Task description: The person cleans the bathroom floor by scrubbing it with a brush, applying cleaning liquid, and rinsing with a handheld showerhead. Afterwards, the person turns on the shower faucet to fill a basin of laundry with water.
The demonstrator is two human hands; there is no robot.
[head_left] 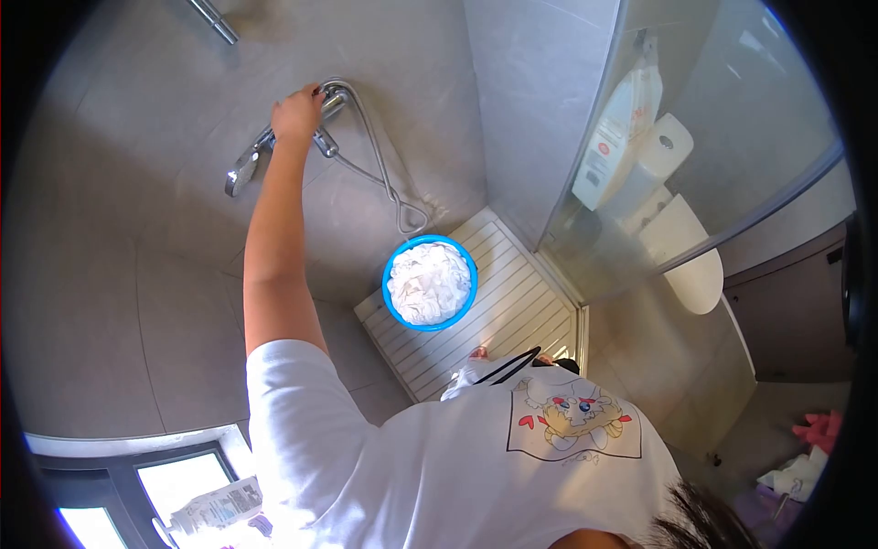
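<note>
My left hand reaches out to the wall, its fingers closed on the chrome shower fixture; the exact part under the fingers is hidden. A shower head hangs to the left of the wrist. From the fixture, a metal hose loops down to just above a blue basin. White cloth fills the basin, which rests on the slatted shower floor. My right hand does not show.
Right of the shower floor stands a glass panel, with a white bottle and a toilet beyond it. A chrome spout juts from the wall at the top. A window is at the lower left.
</note>
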